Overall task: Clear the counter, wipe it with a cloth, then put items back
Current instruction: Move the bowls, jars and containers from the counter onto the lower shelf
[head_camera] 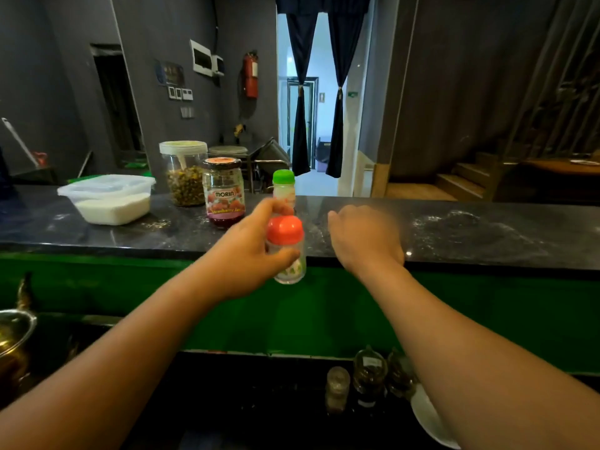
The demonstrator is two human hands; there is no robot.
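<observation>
My left hand (250,251) grips a small clear shaker with a red cap (285,248), held in the air at the near edge of the dark stone counter (454,232). A second shaker with a green cap (283,186) stands on the counter just behind it. My right hand (363,237) hovers over the counter to the right, its fingers loosely curled and holding nothing. To the left stand a strawberry jam jar (223,191), a tall clear jar of dried bits (184,172) and a lidded white plastic box (108,198).
The counter's right half bears white smears and dust (461,222). Below the green front panel (454,313) a lower shelf holds small glass jars (370,375), a white plate (428,417) and a brass pot (13,339) at the left.
</observation>
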